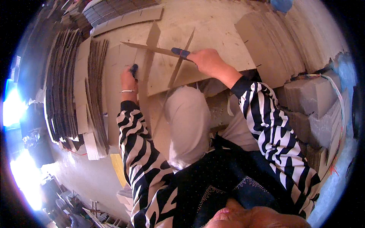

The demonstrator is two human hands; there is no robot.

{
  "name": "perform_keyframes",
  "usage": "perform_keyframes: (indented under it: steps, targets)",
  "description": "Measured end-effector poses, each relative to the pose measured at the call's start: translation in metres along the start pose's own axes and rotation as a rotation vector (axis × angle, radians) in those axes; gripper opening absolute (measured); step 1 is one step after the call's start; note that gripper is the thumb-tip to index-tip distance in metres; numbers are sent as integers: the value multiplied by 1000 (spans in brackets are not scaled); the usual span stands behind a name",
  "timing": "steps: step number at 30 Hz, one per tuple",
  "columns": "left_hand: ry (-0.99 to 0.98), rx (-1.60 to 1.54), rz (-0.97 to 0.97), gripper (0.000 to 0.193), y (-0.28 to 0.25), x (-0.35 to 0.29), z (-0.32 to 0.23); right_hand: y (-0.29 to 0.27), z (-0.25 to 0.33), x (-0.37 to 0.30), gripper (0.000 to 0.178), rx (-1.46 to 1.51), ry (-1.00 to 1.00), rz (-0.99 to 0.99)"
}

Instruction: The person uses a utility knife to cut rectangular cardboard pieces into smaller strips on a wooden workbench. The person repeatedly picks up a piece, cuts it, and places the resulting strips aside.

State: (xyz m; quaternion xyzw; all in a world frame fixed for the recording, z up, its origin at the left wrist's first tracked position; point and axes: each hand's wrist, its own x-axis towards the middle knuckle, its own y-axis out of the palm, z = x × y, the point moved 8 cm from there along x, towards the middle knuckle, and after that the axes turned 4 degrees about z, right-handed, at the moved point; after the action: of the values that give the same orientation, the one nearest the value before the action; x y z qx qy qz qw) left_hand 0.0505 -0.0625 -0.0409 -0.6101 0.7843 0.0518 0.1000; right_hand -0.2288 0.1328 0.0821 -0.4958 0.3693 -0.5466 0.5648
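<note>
Pale wooden board (216, 38) carries crossed cardboard strips (161, 50); interlocking cannot be confirmed. Right hand (210, 62) pinches one strip; left hand (128, 78) is curled above a panel (114, 57), grip indeterminate. Beyond, stacked cardboard (62, 83) stands apart, unjoined.

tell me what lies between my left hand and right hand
In the head view, brown cardboard strips and some pale board show between the left hand and right hand.
</note>
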Motion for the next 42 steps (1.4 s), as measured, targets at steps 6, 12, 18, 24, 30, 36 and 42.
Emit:
perform_keyframes:
  steps: [6, 12, 18, 24, 30, 36, 42]
  targets:
    - [30, 17, 329, 35, 56, -58, -72, -25, -50, 0, 31, 6, 198, -153]
    - [130, 492, 423, 38, 54, -107, -93, -18, -115, -18, 26, -4, 379, 15]
    - [410, 439, 109, 38, 6, -188, -57, -79, -179, -130, 60, 12, 646, -296]
    - [374, 259, 35, 33, 59, -168, -56, -66, -193, -256, 56, -488, 798, -243]
    - [510, 966, 136, 31, 79, -104, -75, -120, -152, -198, 20, -240, 599, -479]
    - [506, 1220, -17, 26, 71, -82, -95, -112, -18, -58, 21, 273, 90, -430]
    - [456, 1322, -124, 26, 72, -86, -85, -38, 21, 18, 29, 431, 51, -131]
